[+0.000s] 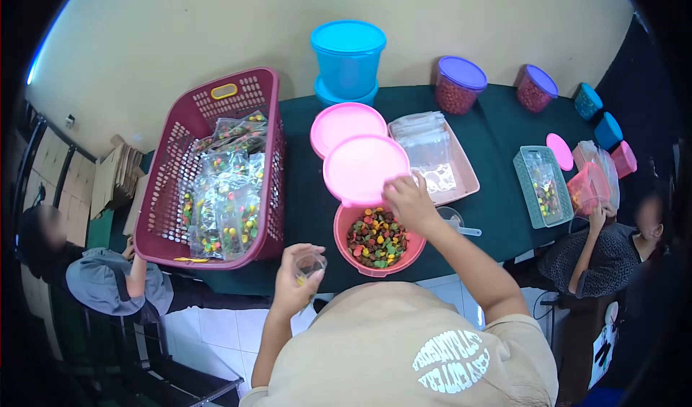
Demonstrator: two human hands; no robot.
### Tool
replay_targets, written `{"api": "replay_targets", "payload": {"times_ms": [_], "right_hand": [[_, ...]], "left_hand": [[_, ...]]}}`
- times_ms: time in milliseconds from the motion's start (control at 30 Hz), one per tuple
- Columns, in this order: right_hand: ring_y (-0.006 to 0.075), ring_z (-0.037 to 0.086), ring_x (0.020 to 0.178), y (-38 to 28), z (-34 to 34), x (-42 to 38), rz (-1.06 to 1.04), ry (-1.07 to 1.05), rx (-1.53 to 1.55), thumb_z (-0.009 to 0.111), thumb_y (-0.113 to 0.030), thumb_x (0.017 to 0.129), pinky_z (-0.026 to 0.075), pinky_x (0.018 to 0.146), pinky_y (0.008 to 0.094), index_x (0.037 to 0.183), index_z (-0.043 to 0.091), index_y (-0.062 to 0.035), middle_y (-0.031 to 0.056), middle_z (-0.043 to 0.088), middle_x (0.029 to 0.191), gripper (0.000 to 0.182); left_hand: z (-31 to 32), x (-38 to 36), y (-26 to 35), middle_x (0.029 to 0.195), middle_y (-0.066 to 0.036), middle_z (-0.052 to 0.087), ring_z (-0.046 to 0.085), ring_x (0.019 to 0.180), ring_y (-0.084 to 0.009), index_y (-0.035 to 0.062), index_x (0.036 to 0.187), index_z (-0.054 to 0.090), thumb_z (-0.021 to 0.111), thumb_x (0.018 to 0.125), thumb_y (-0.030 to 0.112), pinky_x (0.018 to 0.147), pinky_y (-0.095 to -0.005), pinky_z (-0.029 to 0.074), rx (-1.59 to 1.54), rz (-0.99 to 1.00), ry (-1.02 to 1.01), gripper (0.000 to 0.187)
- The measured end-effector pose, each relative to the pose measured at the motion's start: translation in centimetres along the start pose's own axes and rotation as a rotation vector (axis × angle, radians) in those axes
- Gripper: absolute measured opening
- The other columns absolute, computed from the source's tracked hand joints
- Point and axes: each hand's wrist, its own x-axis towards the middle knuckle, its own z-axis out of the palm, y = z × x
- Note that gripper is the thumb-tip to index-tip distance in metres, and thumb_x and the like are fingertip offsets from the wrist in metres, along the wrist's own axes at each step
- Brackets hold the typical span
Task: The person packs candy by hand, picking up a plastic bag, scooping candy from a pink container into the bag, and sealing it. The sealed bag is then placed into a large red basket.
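In front of my body stands a pink tub (378, 242) with multicoloured round pieces inside. A pink lid (366, 170) overlaps its far rim. My right hand (409, 199) is at the right edge of that lid, fingers curled against it. To the left of the tub, my left hand (297, 281) is wrapped round a small clear cup (310, 264). Something yellow shows under the cup, too small to make out. Beyond the first lid lies another pink lid (344, 124). A clear scoop (468, 231) rests right of the tub.
A maroon basket (274, 169) holds filled packets on the left. Blue tubs (349, 64) stand at the back. A pink tray (465, 165) holds clear bags. Purple-lidded tubs (458, 93) and a green basket (530, 191) are on the right. One person sits at each side.
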Motion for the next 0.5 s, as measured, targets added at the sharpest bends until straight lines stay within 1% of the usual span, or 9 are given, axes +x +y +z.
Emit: {"api": "replay_targets", "payload": {"times_ms": [67,100,200,233,300,367,400,467,500], "right_hand": [[0.0232,0.053,0.106,-1.9,-2.9,-4.4,0.014,-0.007,0.119,0.063,-0.015,0.076,0.027,0.102,0.0525,0.095,0.061,-0.0129,0.0032,0.059,0.106,0.019],[0.0225,0.053,0.107,-2.7,-3.9,-6.4,0.007,-0.051,0.142,0.063,-0.015,0.076,0.026,0.104,0.0531,0.095,0.061,-0.0134,0.0026,0.059,0.107,0.019],[0.0206,0.054,0.110,-4.8,-5.0,-10.6,-0.032,-0.146,0.178,0.063,-0.015,0.076,0.025,0.106,0.0543,0.095,0.061,-0.0143,0.0010,0.059,0.109,0.019],[0.0195,0.054,0.111,-5.0,-5.0,-11.1,-0.061,-0.198,0.195,0.063,-0.016,0.075,0.025,0.107,0.0550,0.095,0.061,-0.0147,0.0001,0.059,0.109,0.020],[0.0185,0.053,0.113,-4.7,-4.7,-11.2,-0.038,-0.179,0.202,0.063,-0.017,0.074,0.025,0.107,0.0556,0.095,0.061,-0.0149,-0.0004,0.059,0.110,0.021],[0.0171,0.053,0.114,-5.1,-4.2,-11.7,-0.027,-0.165,0.251,0.062,-0.017,0.074,0.026,0.107,0.0564,0.096,0.061,-0.0149,0.0001,0.060,0.111,0.022],[0.0175,0.052,0.115,-5.2,-4.3,-11.4,-0.017,-0.159,0.269,0.062,-0.018,0.076,0.026,0.107,0.0565,0.097,0.061,-0.0145,0.0004,0.059,0.112,0.021],[0.0182,0.052,0.115,-5.4,-3.8,-11.1,-0.004,-0.137,0.315,0.062,-0.018,0.078,0.026,0.107,0.0550,0.098,0.060,-0.0137,0.0002,0.059,0.113,0.021],[0.0182,0.052,0.115,-5.5,-3.5,-11.0,0.006,-0.128,0.304,0.062,-0.018,0.078,0.026,0.107,0.0550,0.098,0.060,-0.0137,0.0002,0.059,0.113,0.021]], "left_hand": [[-0.2,0.1,-0.4,0.119,-0.016,0.055,0.057,0.106,-0.0256,0.0065,0.124,0.039,0.065,0.080,0.011,0.096,-0.0399,0.043,0.009,0.024,0.047,0.051],[0.1,0.2,-0.3,0.117,-0.014,0.058,0.057,0.104,-0.0211,0.0051,0.122,0.041,0.065,0.080,0.010,0.096,-0.0375,0.042,-0.023,0.021,0.084,0.048],[0.6,0.9,-0.5,0.118,-0.015,0.057,0.057,0.104,-0.0214,0.0055,0.122,0.041,0.066,0.081,0.011,0.096,-0.0376,0.042,-0.030,-0.020,0.100,0.048],[0.8,1.4,-0.4,0.118,-0.015,0.057,0.057,0.104,-0.0214,0.0055,0.122,0.041,0.066,0.081,0.011,0.096,-0.0376,0.042,-0.024,-0.021,0.082,0.048],[1.3,3.2,-0.2,0.117,-0.015,0.057,0.057,0.104,-0.0220,0.0056,0.123,0.040,0.065,0.081,0.011,0.095,-0.0380,0.043,-0.043,0.036,0.043,0.049],[1.9,3.8,0.4,0.116,-0.016,0.056,0.057,0.103,-0.0224,0.0049,0.123,0.039,0.066,0.082,0.013,0.094,-0.0384,0.043,-0.040,0.034,-0.016,0.050],[2.3,4.5,1.3,0.116,-0.017,0.055,0.057,0.102,-0.0228,0.0039,0.124,0.037,0.067,0.081,0.015,0.092,-0.0383,0.044,-0.025,0.082,-0.074,0.053],[2.9,5.2,2.8,0.115,-0.018,0.055,0.057,0.102,-0.0243,0.0036,0.124,0.036,0.067,0.081,0.020,0.091,-0.0384,0.045,-0.036,0.172,-0.116,0.056],[3.2,5.3,3.1,0.115,-0.018,0.055,0.057,0.102,-0.0243,0.0036,0.124,0.036,0.067,0.081,0.020,0.091,-0.0384,0.045,-0.037,0.180,-0.131,0.056]]}}
